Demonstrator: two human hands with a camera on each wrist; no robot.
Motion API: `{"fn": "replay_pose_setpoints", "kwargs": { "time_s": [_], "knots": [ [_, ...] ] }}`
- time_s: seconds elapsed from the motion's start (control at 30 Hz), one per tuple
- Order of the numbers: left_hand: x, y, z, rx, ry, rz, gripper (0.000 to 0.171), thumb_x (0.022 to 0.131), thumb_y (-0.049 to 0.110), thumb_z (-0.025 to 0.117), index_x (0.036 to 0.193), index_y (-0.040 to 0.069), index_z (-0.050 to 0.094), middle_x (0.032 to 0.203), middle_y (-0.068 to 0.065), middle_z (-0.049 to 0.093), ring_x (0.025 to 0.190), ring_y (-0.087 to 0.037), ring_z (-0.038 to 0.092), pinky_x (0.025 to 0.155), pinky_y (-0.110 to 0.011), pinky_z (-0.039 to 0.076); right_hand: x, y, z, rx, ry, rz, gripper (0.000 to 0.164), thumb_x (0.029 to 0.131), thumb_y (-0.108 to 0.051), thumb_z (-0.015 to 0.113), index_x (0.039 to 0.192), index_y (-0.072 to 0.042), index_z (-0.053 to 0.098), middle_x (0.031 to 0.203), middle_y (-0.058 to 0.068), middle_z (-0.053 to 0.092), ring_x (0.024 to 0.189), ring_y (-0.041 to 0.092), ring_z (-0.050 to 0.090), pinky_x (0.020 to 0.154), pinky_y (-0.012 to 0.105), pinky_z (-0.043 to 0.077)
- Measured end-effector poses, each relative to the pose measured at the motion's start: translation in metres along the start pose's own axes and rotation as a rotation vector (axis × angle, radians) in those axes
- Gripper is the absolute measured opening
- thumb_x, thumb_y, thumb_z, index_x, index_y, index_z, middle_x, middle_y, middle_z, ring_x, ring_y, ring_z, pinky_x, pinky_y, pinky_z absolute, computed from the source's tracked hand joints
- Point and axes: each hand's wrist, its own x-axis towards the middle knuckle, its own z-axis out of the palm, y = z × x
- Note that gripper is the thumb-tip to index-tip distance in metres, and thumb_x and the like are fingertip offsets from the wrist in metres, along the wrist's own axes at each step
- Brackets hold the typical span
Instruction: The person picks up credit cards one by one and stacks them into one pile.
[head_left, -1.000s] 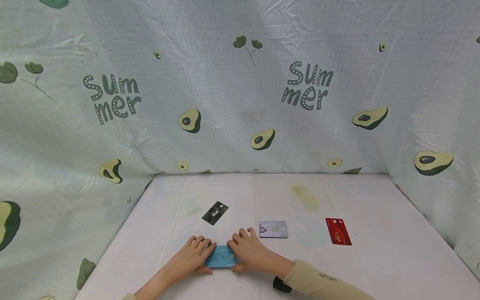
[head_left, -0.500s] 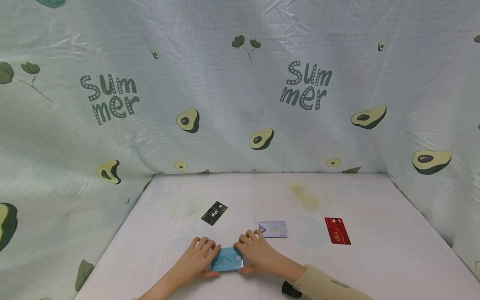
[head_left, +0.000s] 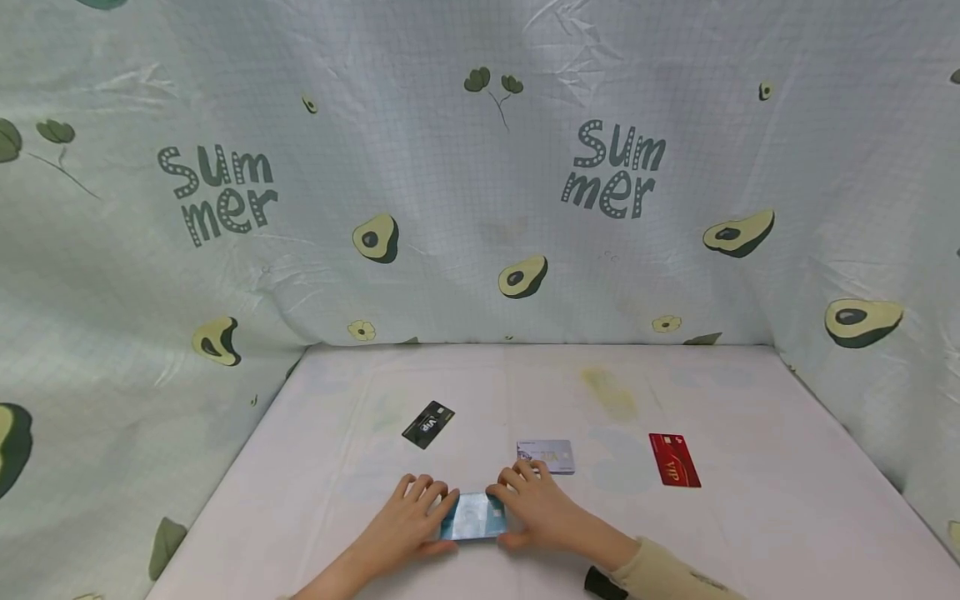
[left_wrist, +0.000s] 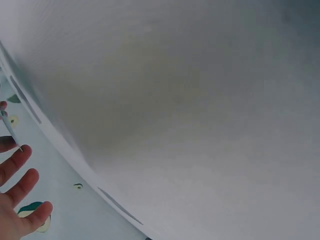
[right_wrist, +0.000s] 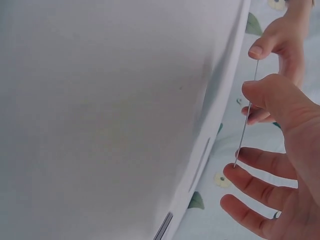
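Left hand (head_left: 412,517) sits at 9 o'clock of the blue card (head_left: 474,518), fingers narrowed on it: thumb on the near edge, fingers on the far one. Up at 11 o'clock from the blue card there's a black card (head_left: 428,425) lying askew on the table (head_left: 487,387), untouched.

The blue card itself is in the middle, between both hands, long edges running 9 to 3, shine across the face. Can't tell if it's a single card or a few together. From the right wrist view it looks clear of the tabletop, though I wouldn't swear to it.

Roughly 2 o'clock there's a whitish card (head_left: 551,454), right behind the right hand (head_left: 542,512), which pinches the blue card's 3 o'clock end the same way. Can't tell if its fingers brush the whitish one. Black thing (head_left: 603,583) at 4 o'clock, partly hidden by the sleeve (head_left: 675,575). Red card (head_left: 675,460) well apart, between 2 and 3.

Step in hand, imo: a two-handed hold on the blue card. Next move probably calls for even pressure from both ends so it doesn't bow or slip.
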Motion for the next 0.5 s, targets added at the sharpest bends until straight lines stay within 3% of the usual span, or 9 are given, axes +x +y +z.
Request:
{"fn": "replay_pose_setpoints", "kwargs": {
  "time_s": [0.23,0.5],
  "knots": [
    [0.010,0.008,0.001,-0.015,-0.040,0.002,0.056,0.078,0.058,0.052,0.113,0.015,0.057,0.101,0.004,0.053,0.090,-0.014,0.044,0.079,-0.033,0.036,-0.016,0.010,0.000,0.047,0.031,0.015,0.054,0.073,-0.053,0.061,0.115,-0.020,0.052,0.101,-0.006,0.048,0.096,0.013,0.039,0.080,0.038,0.033],
    [0.020,0.017,0.005,-0.012,0.005,-0.009,0.054,0.075,0.056,0.057,0.112,0.015,0.058,0.103,0.004,0.054,0.091,-0.014,0.044,0.078,-0.033,0.035,-0.029,0.018,-0.006,0.115,0.008,0.068,0.053,0.076,-0.051,0.059,0.118,-0.020,0.052,0.106,-0.006,0.050,0.100,0.014,0.039,0.083,0.042,0.032]
  ]
}}
